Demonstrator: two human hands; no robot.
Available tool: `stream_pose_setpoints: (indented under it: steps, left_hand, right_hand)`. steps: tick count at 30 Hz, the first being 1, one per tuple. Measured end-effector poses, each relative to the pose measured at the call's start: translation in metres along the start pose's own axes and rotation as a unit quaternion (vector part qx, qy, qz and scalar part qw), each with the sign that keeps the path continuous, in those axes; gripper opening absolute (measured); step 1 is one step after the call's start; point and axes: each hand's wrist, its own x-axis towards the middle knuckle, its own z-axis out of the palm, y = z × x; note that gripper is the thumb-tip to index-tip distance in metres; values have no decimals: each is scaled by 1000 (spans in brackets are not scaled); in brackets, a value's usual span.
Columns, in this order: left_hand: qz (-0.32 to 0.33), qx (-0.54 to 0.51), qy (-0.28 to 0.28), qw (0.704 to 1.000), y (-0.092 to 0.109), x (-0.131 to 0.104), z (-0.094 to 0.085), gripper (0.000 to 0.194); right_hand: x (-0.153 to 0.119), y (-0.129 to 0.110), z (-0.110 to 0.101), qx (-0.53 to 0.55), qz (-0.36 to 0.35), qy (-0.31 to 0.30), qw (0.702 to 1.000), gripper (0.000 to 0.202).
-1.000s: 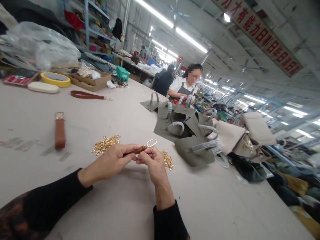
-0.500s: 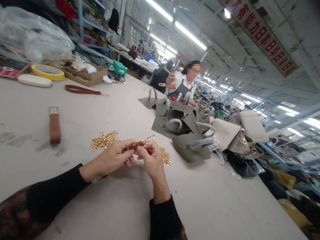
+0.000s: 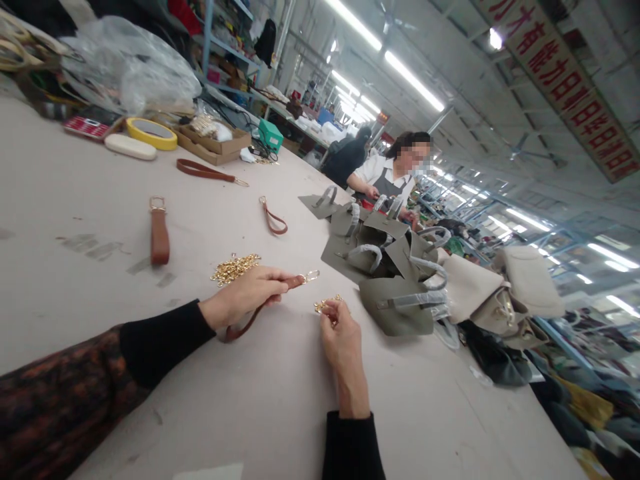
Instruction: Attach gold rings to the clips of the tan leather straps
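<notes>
Hands: left (image 3: 250,293) pinches looped leather strap (image 3: 265,300); right (image 3: 341,337) fingers brass rivets (image 3: 326,305).

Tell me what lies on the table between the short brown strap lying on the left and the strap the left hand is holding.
In the head view, a pile of gold metal fittings lies between the short brown strap and the held strap in the left hand.
</notes>
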Motion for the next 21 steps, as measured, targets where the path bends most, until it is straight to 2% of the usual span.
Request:
stream_pose_setpoints:
  steps: [5,9,12,16,21]
  left_hand:
    - [-24,-35,-13,999,-5,0,4,43]
    - [-33,-12,-13,999,3,-2,7,36]
    - [-47,-10,-14,999,5,-4,10,40]
    - [-43,11,0,999,4,-5,13,46]
    - [-52,35,7,998,6,-7,15,51]
  right_hand:
    - [8,-6,12,-153,-75,-18,985,30]
    - [13,-7,14,-220,-109,-21,969,28]
    - [16,-9,16,-278,-130,-25,951,23]
    - [18,-9,20,-309,-155,-15,938,19]
    - [22,-9,27,-298,-153,4,942,26]
